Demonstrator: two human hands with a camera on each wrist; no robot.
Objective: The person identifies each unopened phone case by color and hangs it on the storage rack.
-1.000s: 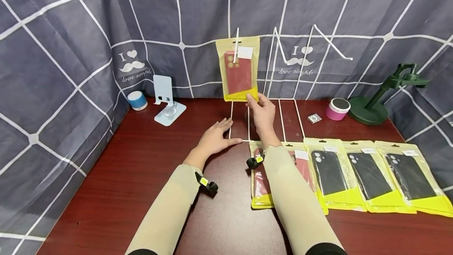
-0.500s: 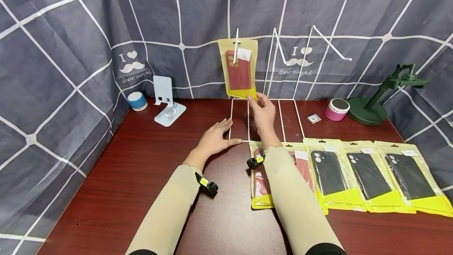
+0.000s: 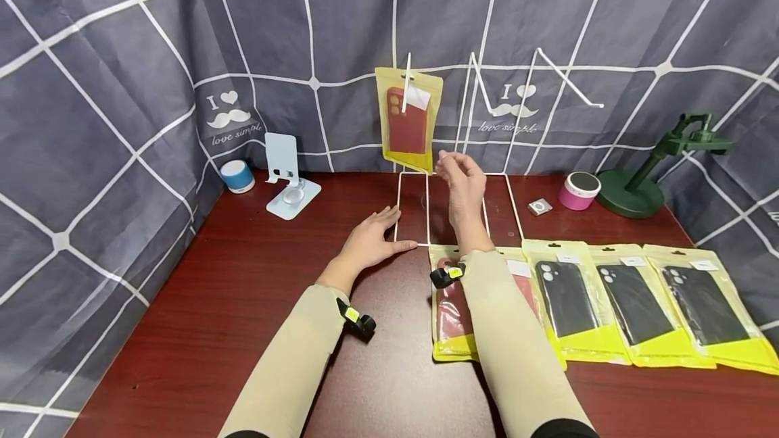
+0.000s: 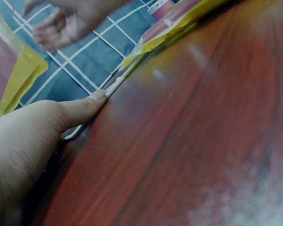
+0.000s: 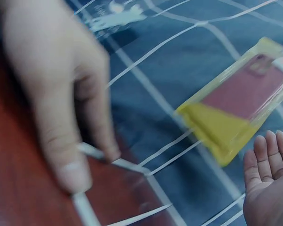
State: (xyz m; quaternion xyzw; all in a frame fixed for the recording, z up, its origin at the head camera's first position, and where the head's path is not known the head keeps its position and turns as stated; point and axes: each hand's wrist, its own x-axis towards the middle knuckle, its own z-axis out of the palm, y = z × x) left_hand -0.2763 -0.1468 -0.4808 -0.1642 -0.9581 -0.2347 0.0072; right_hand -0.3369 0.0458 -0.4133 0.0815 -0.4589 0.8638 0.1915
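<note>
A yellow-edged pouch with a red phone case point(image 3: 406, 128) hangs from the left hook of a white wire rack point(image 3: 514, 206). Just right of its lower corner is my right hand point(image 3: 465, 191), its fingers loosely bent and holding nothing. In the right wrist view a gap shows between the fingers point(image 5: 272, 153) and the pouch point(image 5: 235, 106). My left hand point(image 3: 368, 238) rests on the front left corner of the rack's base, fingers extended. In the left wrist view its thumb point(image 4: 82, 110) lies on the white wire.
Pouches with red cases point(image 3: 453, 309) lie under my right forearm; pouches with black cases point(image 3: 569, 299) lie to their right. Behind stand a blue speaker point(image 3: 237, 176), a light blue phone stand point(image 3: 292, 181), a small silver player point(image 3: 539, 206), a pink speaker point(image 3: 580, 191) and a green stand point(image 3: 639, 188).
My right hand has let go of the pouch's lower edge and moved a little to the right. The pouch now hangs alone on the hook. The left hand has stayed put.
</note>
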